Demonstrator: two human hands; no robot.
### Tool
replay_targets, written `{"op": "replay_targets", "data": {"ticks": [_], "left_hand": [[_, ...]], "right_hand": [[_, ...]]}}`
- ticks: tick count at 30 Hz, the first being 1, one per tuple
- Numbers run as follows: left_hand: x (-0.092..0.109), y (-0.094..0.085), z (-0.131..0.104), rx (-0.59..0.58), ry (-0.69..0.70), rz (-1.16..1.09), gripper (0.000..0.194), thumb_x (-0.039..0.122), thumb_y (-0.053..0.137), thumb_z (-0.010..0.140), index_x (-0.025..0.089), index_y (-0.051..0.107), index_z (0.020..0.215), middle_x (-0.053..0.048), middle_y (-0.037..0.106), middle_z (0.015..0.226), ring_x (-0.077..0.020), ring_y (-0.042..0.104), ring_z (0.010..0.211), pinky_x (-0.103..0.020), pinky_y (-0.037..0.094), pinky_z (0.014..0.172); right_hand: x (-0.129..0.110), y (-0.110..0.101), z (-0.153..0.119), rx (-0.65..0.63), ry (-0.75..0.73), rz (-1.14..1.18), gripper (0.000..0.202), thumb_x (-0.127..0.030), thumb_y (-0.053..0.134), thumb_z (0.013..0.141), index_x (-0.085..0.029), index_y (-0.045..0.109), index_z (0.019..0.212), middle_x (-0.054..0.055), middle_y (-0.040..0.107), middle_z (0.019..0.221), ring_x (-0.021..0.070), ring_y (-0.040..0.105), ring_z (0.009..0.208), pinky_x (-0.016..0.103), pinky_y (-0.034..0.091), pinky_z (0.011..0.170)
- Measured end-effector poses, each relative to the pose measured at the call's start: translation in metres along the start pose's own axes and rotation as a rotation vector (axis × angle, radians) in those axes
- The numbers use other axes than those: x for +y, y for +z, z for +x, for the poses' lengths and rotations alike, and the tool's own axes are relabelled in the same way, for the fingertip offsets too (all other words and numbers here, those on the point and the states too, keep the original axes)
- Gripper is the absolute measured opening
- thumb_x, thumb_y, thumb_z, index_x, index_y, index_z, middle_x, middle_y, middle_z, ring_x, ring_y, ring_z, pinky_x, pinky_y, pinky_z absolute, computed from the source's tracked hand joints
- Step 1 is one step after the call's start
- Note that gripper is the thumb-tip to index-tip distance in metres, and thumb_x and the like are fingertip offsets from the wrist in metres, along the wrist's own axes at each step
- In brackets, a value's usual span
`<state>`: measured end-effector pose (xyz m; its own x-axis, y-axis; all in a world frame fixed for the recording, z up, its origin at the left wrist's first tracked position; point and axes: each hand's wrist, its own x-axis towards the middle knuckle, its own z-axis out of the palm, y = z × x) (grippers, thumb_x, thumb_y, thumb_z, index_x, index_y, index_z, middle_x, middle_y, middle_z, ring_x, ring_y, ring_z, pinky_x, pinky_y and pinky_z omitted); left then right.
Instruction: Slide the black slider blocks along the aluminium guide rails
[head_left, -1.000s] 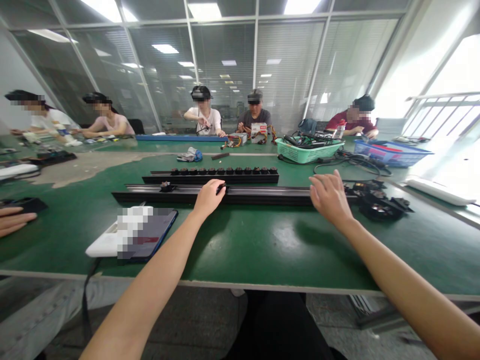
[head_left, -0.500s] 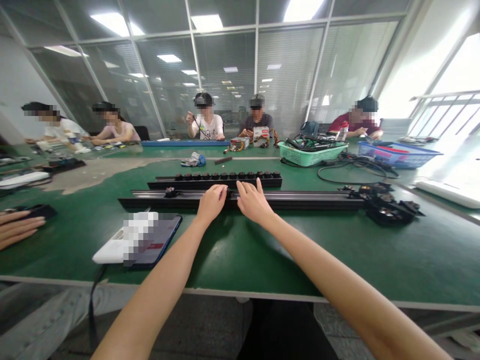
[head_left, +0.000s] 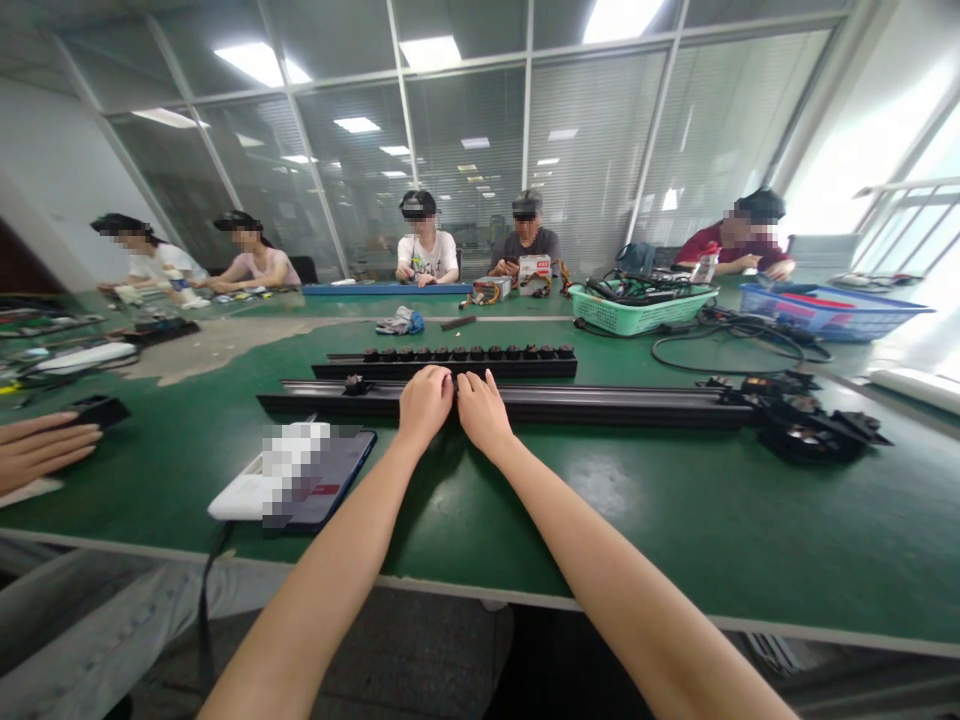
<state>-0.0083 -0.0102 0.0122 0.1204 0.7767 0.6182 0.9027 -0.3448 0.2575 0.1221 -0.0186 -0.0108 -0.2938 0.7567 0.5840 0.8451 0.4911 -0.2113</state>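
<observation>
a long black rail (head_left: 600, 413) with a grey channel (head_left: 615, 392) lies crosswise on the green table (head_left: 615, 540).

From here I can read no text: the red marking (head_left: 535, 262) on the white box (head_left: 535, 274), beyond the right hand (head_left: 484, 412), is too small.
</observation>
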Motion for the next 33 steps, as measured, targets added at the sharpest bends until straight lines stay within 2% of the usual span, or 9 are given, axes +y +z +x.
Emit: {"op": "replay_targets", "data": {"ticks": [2, 4, 7, 11, 15, 19, 23, 29, 33], "left_hand": [[-0.008, -0.004, 0.001, 0.054, -0.063, 0.094, 0.03, 0.022, 0.05, 0.096, 0.014, 0.067, 0.119, -0.02, 0.063, 0.133, -0.0347, 0.055, 0.132, -0.049, 0.044, 0.113], [-0.019, -0.008, 0.001, 0.128, -0.177, 0.202, 0.038, 0.023, 0.057, 0.091, 0.007, 0.062, 0.125, -0.029, 0.046, 0.151, -0.0438, 0.036, 0.148, -0.063, 0.028, 0.122], [-0.037, -0.011, 0.0, 0.208, -0.361, 0.291, 0.048, 0.028, 0.059, 0.09, 0.004, 0.057, 0.131, -0.035, 0.028, 0.162, -0.0505, 0.017, 0.155, -0.076, 0.016, 0.119], [-0.053, -0.009, 0.0, 0.19, -0.541, 0.31, 0.049, 0.038, 0.055, 0.092, 0.003, 0.06, 0.126, -0.038, 0.038, 0.154, -0.0522, 0.032, 0.148, -0.077, 0.02, 0.116], [-0.059, -0.007, 0.002, 0.186, -0.533, 0.33, 0.051, 0.042, 0.052, 0.093, 0.0, 0.061, 0.122, -0.038, 0.049, 0.142, -0.0502, 0.041, 0.14, -0.074, 0.024, 0.115], [-0.061, -0.008, 0.004, 0.179, -0.546, 0.312, 0.052, 0.042, 0.05, 0.093, -0.002, 0.061, 0.12, -0.038, 0.05, 0.138, -0.0491, 0.043, 0.138, -0.07, 0.027, 0.116], [-0.055, -0.008, 0.006, 0.12, -0.498, 0.267, 0.046, 0.037, 0.052, 0.093, 0.0, 0.062, 0.117, -0.037, 0.051, 0.134, -0.049, 0.047, 0.134, -0.069, 0.032, 0.113], [-0.048, -0.009, 0.004, 0.118, -0.485, 0.263, 0.034, 0.023, 0.053, 0.089, 0.004, 0.063, 0.115, -0.033, 0.05, 0.133, -0.047, 0.05, 0.129, -0.067, 0.035, 0.111], [-0.051, -0.014, 0.004, 0.092, -0.527, 0.306, 0.037, 0.011, 0.049, 0.086, 0.004, 0.065, 0.118, -0.031, 0.052, 0.131, -0.0427, 0.054, 0.124, -0.057, 0.042, 0.105]], "right_hand": [[0.002, 0.0, 0.001, 0.013, -0.008, -0.006, 0.042, -0.007, 0.034, 0.099, -0.012, 0.06, 0.132, 0.017, 0.067, 0.125, 0.0244, 0.061, 0.125, 0.047, 0.022, 0.128], [0.004, -0.001, 0.001, 0.021, -0.01, 0.005, 0.043, -0.006, 0.034, 0.099, -0.013, 0.06, 0.132, 0.016, 0.068, 0.125, 0.0242, 0.062, 0.122, 0.048, 0.022, 0.128], [0.004, -0.003, 0.002, -0.008, 0.008, 0.029, 0.046, -0.004, 0.033, 0.097, -0.011, 0.06, 0.134, 0.017, 0.067, 0.127, 0.0239, 0.061, 0.125, 0.046, 0.018, 0.129], [0.003, -0.005, 0.002, -0.054, 0.022, 0.046, 0.05, -0.002, 0.037, 0.095, -0.008, 0.057, 0.141, 0.02, 0.063, 0.138, 0.0244, 0.058, 0.132, 0.046, 0.014, 0.13], [0.004, -0.005, 0.001, -0.057, 0.016, 0.053, 0.051, -0.003, 0.036, 0.096, -0.005, 0.054, 0.144, 0.022, 0.059, 0.144, 0.0252, 0.057, 0.135, 0.046, 0.013, 0.13], [0.007, -0.002, 0.002, -0.034, 0.012, 0.075, 0.051, -0.003, 0.034, 0.096, -0.009, 0.057, 0.141, 0.019, 0.063, 0.141, 0.0237, 0.059, 0.133, 0.047, 0.016, 0.13], [0.009, 0.0, 0.005, -0.009, 0.026, 0.113, 0.05, -0.004, 0.034, 0.097, -0.015, 0.059, 0.139, 0.016, 0.064, 0.142, 0.0226, 0.059, 0.134, 0.052, 0.02, 0.128], [0.011, 0.0, 0.005, -0.042, 0.02, 0.129, 0.057, 0.003, 0.034, 0.092, -0.013, 0.058, 0.141, 0.016, 0.062, 0.145, 0.0199, 0.056, 0.136, 0.048, 0.016, 0.129], [0.012, 0.002, 0.005, -0.027, 0.025, 0.162, 0.057, 0.004, 0.035, 0.091, -0.011, 0.059, 0.14, 0.017, 0.064, 0.14, 0.0194, 0.058, 0.134, 0.045, 0.015, 0.13]]}}
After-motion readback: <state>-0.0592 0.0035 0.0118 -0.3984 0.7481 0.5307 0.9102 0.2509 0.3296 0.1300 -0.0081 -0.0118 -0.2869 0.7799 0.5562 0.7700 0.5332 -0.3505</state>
